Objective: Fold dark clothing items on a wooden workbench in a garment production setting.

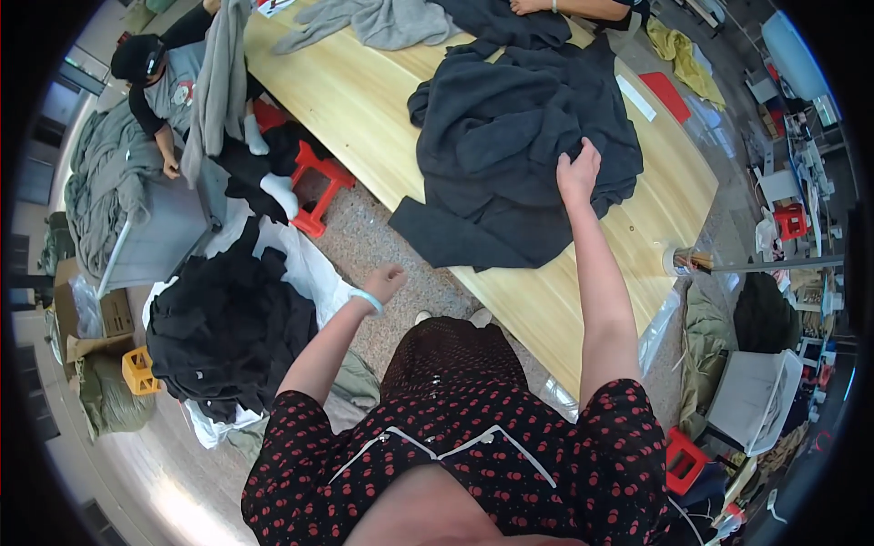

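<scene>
A dark charcoal knit garment (492, 173) lies bunched on the wooden table (665, 209), its folds heaped in the middle. One flat sleeve-like part reaches toward the near left edge and hangs slightly over it. My right hand (580, 175) is on the right side of the heap, fingers bent and closed on a fold of the cloth. Away from the table, over the floor, my left hand (385, 283) hangs with its fingers curled in and nothing visible in them. A pale bangle (367, 301) circles that wrist.
Left of me is a pile of black garments (228, 318) on white sheeting. A seated co-worker handles grey cloth (217, 91) beside a red stool (319, 187). Another person's hand (530, 5) rests at the far side. A cup of tools (683, 262) stands near the table's right edge.
</scene>
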Tool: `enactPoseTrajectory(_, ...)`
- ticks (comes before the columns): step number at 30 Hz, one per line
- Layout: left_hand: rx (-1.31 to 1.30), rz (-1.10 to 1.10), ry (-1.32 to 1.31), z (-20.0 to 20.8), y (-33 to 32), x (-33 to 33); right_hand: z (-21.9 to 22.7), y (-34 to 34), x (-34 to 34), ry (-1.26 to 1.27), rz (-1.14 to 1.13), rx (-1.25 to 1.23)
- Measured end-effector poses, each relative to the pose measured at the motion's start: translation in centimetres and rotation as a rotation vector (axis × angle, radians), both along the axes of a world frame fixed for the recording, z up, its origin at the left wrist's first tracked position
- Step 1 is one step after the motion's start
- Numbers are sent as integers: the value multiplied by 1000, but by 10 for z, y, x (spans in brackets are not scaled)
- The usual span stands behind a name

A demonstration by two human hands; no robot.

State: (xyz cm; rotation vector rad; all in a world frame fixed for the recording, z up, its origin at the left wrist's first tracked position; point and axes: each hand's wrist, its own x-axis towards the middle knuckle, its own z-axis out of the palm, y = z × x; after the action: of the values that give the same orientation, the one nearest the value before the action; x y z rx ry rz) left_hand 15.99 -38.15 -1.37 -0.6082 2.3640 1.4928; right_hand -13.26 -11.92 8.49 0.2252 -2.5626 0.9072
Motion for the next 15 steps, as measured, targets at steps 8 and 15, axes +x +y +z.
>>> enactPoseTrajectory(8,22,-95,57,42,42,-57,-2,14,-31,-408,41,-143)
enactPoseTrajectory(15,596,87,-30,115,83,-144,80,48,68,-333,548,-476)
